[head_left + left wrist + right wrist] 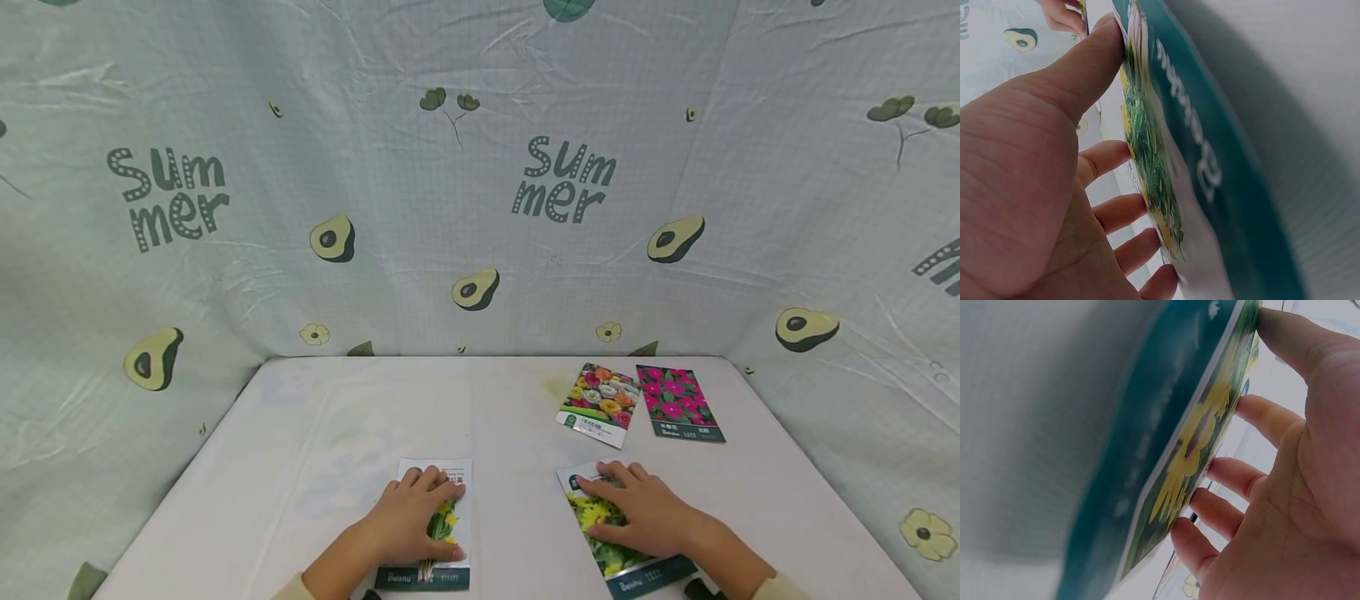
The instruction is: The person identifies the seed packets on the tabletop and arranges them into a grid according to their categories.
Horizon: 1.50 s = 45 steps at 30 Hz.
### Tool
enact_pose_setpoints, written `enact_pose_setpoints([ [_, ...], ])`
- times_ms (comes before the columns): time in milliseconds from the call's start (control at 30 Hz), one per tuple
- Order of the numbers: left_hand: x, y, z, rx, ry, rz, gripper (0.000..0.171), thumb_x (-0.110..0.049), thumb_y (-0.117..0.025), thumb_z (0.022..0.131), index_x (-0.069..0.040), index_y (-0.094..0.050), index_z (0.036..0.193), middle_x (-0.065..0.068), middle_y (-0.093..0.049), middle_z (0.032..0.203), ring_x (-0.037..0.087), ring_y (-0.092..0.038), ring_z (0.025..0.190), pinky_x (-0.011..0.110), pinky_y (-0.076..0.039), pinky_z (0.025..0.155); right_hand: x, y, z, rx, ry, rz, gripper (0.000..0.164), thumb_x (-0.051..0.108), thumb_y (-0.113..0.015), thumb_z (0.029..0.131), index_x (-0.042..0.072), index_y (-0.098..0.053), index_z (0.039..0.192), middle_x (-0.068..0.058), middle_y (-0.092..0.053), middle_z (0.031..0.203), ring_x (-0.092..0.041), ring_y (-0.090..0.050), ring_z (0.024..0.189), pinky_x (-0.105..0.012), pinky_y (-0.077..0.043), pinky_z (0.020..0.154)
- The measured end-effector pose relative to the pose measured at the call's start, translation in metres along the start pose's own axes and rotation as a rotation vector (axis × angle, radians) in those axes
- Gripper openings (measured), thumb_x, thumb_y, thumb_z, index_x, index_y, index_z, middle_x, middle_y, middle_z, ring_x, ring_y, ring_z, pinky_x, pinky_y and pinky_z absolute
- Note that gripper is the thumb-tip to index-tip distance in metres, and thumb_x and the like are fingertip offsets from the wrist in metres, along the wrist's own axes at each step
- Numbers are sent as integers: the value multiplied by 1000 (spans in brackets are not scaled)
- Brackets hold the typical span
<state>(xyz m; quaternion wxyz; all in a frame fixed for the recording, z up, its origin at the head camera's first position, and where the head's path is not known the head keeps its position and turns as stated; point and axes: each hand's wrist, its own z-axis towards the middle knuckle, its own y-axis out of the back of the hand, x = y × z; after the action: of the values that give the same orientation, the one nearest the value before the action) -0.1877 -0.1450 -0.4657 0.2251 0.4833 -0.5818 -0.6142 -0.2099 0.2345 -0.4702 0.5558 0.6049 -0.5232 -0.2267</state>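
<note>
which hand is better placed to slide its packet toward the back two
Probably the right hand: it touches a yellow-flower packet, nearer the multicolored packet and pink packet than the left hand is.

The left hand [1054,187] is touching a printed packet [1152,137] with its thumb [1094,56] and fingertips [1166,280]. Beside the fingertips, green leaves and yellow flowers are showing; farther from the palm, a teal band [1217,125] is carrying white lettering. Past the band, the pale counter [1310,75] is lying partly in shadow. Beyond the thumb, the right hand [1063,15] is appearing, near an avocado-print cloth [988,59].
</note>
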Motion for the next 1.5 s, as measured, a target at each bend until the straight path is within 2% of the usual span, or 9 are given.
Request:
enact_pose_setpoints([
  [300, -3, 2, 0, 4, 5, -9, 80, -65, -78, 79, -27, -56, 146, 2, -49, 136, 27, -43, 118, 49, -40, 88, 3, -1, 1, -13, 18, -6, 71, 70, -61, 90, 40, -47, 153, -7, -44, 155, -31, -42, 133, -66, -37, 105],
  [700, -6, 5, 1, 17, 23, -5, 81, -66, -78, 79, -26, -56, 147, 2, -49, 136, 27, -43, 117, 48, -40, 89, 8, 1, 4, -7, 19, 2, 71, 69, -63, 90, 41, -47, 153, -7, -45, 154, -33, -41, 134, -67, -37, 106],
  [1133, -6, 5, 0, 15, 17, -10, 81, -65, -78, 79, -25, -56, 146, 2, -49, 136, 27, -43, 117, 47, -39, 88, 18, -2, 9, -11, 22, 15, 67, 67, -64, 91, 35, -53, 149, -10, -45, 156, -34, -42, 135, -67, -38, 107],
  [1500, -5, 4, 0, 13, 16, -29, 79, -64, -79, 79, -25, -57, 145, 2, -49, 135, 27, -43, 118, 47, -39, 87, 28, -2, 13, -1, 16, -3, 67, 67, -64, 91, 36, -53, 150, -10, -45, 156, -37, -42, 138, -66, -36, 111],
])
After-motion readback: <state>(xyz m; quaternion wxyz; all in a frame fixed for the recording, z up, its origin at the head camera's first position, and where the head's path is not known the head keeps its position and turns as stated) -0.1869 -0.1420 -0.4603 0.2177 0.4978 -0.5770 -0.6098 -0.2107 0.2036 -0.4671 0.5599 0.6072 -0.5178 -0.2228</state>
